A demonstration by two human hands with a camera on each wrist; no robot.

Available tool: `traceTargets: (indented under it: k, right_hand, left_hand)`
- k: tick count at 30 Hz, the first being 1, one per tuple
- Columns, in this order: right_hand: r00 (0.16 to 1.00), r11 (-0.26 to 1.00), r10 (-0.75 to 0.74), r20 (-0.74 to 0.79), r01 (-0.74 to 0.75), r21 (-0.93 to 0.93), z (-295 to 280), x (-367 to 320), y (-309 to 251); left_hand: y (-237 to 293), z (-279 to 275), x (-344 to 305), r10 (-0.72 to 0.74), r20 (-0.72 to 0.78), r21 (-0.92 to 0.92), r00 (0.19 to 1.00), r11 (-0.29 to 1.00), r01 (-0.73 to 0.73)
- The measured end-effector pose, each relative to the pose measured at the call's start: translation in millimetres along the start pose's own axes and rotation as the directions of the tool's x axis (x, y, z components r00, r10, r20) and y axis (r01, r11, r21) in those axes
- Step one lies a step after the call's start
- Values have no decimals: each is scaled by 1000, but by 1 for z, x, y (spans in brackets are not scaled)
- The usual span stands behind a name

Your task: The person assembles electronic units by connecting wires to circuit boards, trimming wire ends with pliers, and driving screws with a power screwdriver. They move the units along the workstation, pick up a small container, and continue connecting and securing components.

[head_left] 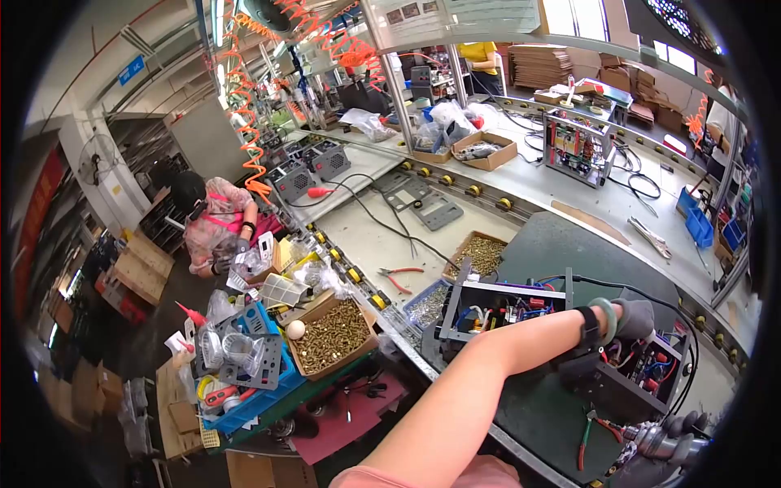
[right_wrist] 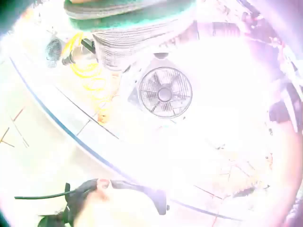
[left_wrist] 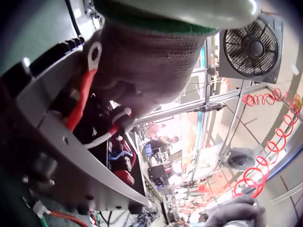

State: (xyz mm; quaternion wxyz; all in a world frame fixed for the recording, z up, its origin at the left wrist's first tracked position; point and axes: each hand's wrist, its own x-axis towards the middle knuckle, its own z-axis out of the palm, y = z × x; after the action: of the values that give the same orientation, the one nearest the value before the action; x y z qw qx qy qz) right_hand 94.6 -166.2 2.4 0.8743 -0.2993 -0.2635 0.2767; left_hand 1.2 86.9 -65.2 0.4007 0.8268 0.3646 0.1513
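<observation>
My gloved left hand [head_left: 636, 319] reaches over an open metal chassis [head_left: 643, 370] with wires and boards inside. In the left wrist view, its gloved fingers [left_wrist: 142, 94] bend down into the case [left_wrist: 80, 156]. A red cable with a ring terminal [left_wrist: 94, 54] stands beside them, and a second ring-ended cable [left_wrist: 113, 127] overlaps the fingertips; whether they pinch it I cannot tell. My gloved right hand [head_left: 693, 423], at the lower right edge, grips a silver-barrelled power screwdriver [head_left: 655, 443]. Another open chassis [head_left: 496, 309] lies behind my left forearm.
Green-and-red-handled pliers [head_left: 587, 439] lie on the dark mat. Screw boxes [head_left: 482, 254] and red-handled pliers [head_left: 399, 278] are farther left. A black cable [head_left: 651, 294] loops around the right chassis. Another person [head_left: 215, 220] works at left beside a carton of brass screws [head_left: 333, 337].
</observation>
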Motion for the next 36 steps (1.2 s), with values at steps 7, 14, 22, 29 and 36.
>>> traceTargets:
  k: [7,14,22,29,36]
  right_hand:
    - [961,928,-265,73,275,-250,-18,3,13]
    - [990,999,21,-142,-17,28,-20,20,9]
    - [1000,996,0,8,-1,88,-12,43,4]
    - [998,983,40,58,-50,179,19,90,35]
    - [988,994,103,111,-98,-56,14,123,92]
  left_hand:
    - [49,15,-17,44,97,745,994,659,-102]
    - [28,9,-89,80,-298,504,951,859,86]
    - [57,2,-69,-178,-25,684,984,714,146]
    - [64,19,-43,-212,66,790,975,608,79]
    - [37,22,-57,-25,-48,707,999,705,51]
